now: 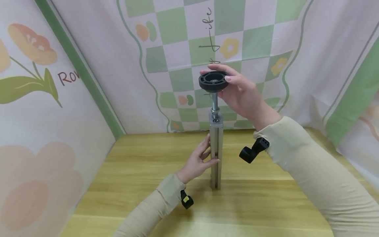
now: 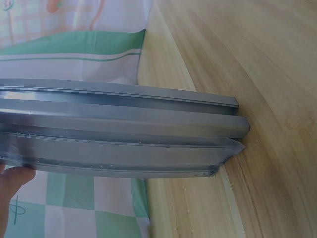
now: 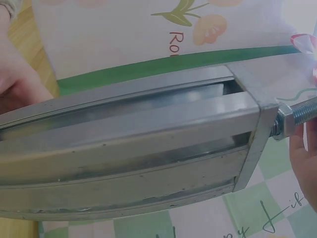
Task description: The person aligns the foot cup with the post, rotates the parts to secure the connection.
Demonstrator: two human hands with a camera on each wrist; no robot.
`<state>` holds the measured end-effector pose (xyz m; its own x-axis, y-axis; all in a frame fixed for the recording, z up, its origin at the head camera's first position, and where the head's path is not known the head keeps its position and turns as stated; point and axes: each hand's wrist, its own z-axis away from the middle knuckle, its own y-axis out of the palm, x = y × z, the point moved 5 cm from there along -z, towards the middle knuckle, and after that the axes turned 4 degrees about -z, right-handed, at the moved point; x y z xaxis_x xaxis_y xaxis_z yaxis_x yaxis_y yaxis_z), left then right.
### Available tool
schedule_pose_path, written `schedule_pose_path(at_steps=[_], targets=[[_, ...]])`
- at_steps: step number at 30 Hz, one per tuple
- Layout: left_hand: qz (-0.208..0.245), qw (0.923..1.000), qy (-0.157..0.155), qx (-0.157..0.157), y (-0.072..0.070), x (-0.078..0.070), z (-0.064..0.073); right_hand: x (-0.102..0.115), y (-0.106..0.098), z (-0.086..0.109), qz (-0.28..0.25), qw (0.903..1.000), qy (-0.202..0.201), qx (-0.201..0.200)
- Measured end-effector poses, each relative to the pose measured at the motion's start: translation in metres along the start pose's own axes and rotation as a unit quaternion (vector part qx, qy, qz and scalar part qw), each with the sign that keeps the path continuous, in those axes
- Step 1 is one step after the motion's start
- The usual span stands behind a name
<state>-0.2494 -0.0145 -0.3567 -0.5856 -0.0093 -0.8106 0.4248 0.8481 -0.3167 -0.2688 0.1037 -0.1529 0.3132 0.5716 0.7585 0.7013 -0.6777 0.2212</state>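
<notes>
An aluminium profile (image 1: 213, 144) with long slots stands upright in the head view, its lower end at the wooden table. My left hand (image 1: 195, 163) grips it partway up, thumb across the near side. An end plate (image 3: 256, 144) caps its top. From this plate rises a threaded rod (image 1: 214, 99) with a hex nut (image 3: 284, 121) near its base. A round black levelling foot (image 1: 204, 84) crowns the rod, its ribbed hollow underside facing up. My right hand (image 1: 241, 95) holds this foot by its rim, thumb at the near edge and fingers round the far side.
The wooden table (image 1: 142, 158) reaches back to a checked green-and-white curtain (image 1: 201, 49). Another printed curtain (image 1: 35, 131) borders the left side. Each sleeve cuff carries a small black camera mount, one on the right (image 1: 251, 153), one on the left (image 1: 186, 201).
</notes>
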Motion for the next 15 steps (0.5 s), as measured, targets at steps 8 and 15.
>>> schedule_pose_path(at_steps=[8,15], targets=[[-0.001,1.0,0.005,-0.001,0.0,0.0002,0.0013,-0.0016,0.0005,-0.0002,0.002,0.9997,-0.022,0.008],[0.004,1.0,0.003,-0.003,0.0004,0.0005,0.0017,-0.0013,-0.0003,0.0006,0.002,0.9996,-0.028,-0.007]])
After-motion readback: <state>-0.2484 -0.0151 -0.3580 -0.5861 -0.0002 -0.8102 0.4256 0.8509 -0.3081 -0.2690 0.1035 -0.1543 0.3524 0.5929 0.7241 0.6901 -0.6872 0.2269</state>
